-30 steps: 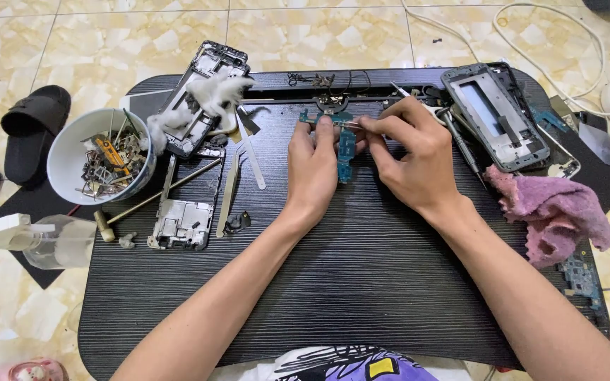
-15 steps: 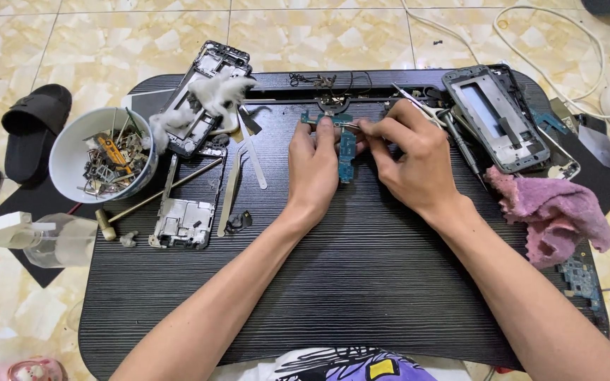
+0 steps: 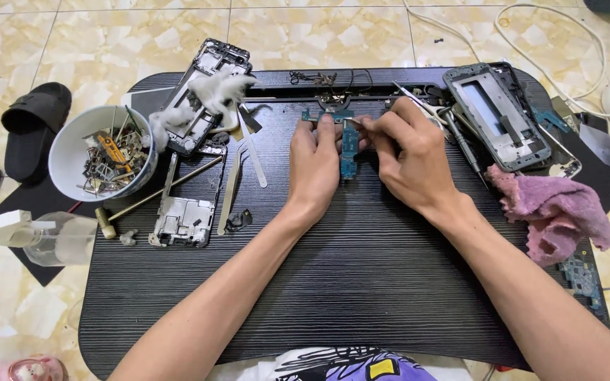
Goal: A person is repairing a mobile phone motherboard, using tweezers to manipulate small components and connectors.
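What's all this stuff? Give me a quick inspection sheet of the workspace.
Surface: black ridged lap table on a tiled floor.
Job's things: blue circuit board, pinned by the left hand; the right hand works a thin tool at it.
Clutter: bowl of metal scraps, tweezers, two phone frames, pink cloth.
Grippers: bare hands only.
Cables: white cord on the floor.
Surroundings: black sandal, spray bottle.

Matt ridged black tray (image 3: 361, 282); fuzzy pink cloth (image 3: 555, 212); glossy white bowl (image 3: 72, 152)
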